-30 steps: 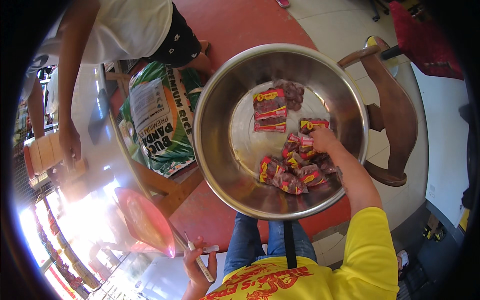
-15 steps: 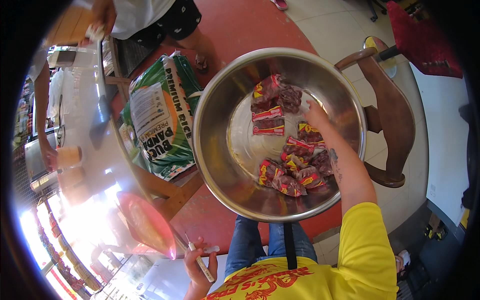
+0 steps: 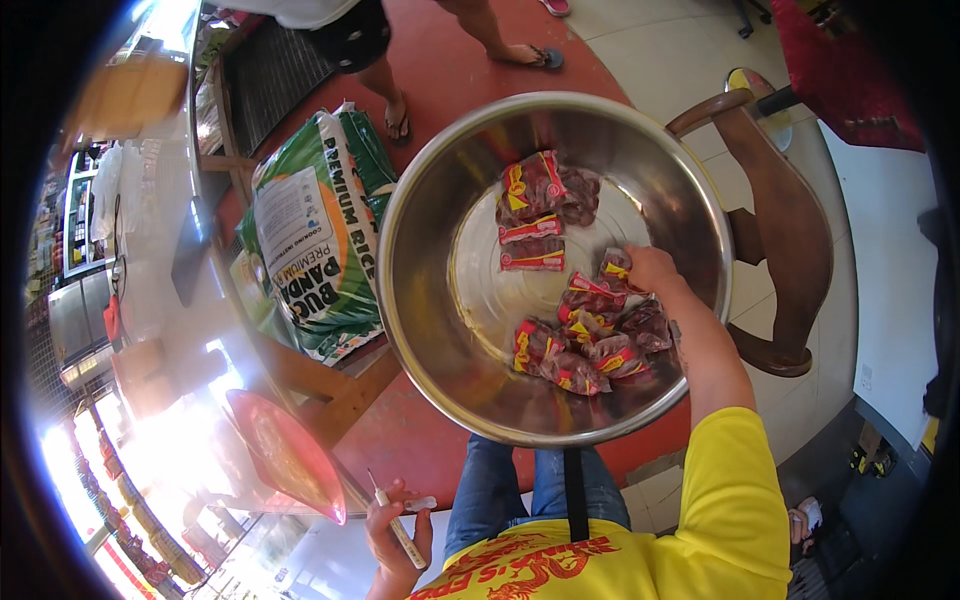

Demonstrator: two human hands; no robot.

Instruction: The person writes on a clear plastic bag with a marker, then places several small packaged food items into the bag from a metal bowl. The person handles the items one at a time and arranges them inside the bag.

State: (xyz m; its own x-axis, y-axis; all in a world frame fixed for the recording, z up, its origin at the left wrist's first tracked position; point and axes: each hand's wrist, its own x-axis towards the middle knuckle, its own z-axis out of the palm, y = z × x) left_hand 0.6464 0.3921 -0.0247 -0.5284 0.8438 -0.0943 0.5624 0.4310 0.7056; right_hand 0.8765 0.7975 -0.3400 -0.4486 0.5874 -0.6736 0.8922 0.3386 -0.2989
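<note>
One packet is held by the right grip inside the basin.

A wide, round steel basin takes the centre of the frame, and I see its shiny wall around a flat bottom. On this bottom, in the upper centre, lie some clear packets with red and yellow labels, partly overlapping. Lower and slightly right, a looser heap of similar packets lies near the wall.
</note>
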